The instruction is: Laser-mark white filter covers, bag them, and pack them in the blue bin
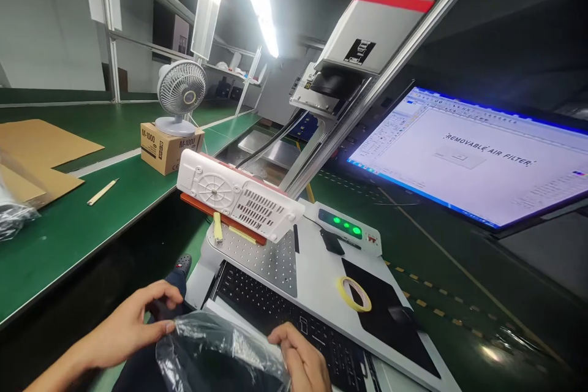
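Note:
A clear plastic bag spreads between my hands at the bottom of the head view. My left hand has its thumb at the bag's left corner, with the index finger raised apart; its other fingers are mostly hidden. On the right, my right hand has curled fingers on the bag's edge. Beyond them, a white plastic housing with a round grille and vent slots stands tilted on an orange-red support above a perforated metal plate. Neither hand touches the housing.
A black keyboard lies just past the bag. Yellow tape roll rests on a black pad. A machine head overhangs the housing; a monitor stands right. The green bench holds a boxed fan, cutter and cardboard.

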The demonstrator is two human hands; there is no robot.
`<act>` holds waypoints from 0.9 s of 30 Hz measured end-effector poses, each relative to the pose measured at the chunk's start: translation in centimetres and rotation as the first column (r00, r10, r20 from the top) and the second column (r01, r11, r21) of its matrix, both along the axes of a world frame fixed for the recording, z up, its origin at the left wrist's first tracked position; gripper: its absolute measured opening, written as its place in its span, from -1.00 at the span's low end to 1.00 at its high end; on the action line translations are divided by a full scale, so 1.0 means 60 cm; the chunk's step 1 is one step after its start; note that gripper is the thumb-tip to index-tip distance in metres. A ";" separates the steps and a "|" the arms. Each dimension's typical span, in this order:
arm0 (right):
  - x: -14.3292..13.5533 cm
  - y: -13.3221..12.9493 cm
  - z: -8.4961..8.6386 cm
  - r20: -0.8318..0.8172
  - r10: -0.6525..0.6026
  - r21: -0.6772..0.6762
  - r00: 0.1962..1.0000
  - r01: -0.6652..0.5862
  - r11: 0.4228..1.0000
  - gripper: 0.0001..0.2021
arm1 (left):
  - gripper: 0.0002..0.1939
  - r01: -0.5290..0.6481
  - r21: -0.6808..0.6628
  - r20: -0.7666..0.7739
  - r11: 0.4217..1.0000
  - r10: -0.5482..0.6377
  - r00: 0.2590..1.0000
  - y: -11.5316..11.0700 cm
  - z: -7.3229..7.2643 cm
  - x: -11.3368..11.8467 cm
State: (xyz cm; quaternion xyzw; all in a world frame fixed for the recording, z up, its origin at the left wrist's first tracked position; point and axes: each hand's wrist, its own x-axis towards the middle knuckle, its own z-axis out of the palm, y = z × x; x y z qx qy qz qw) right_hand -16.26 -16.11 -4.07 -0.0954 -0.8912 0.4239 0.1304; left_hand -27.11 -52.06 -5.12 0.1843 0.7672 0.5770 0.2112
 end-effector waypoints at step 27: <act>-0.402 0.172 -0.046 -0.016 -0.281 0.007 0.959 0.282 0.960 -0.23 | -0.11 -0.460 0.403 -0.044 0.791 0.519 0.854 0.088 0.014 -0.589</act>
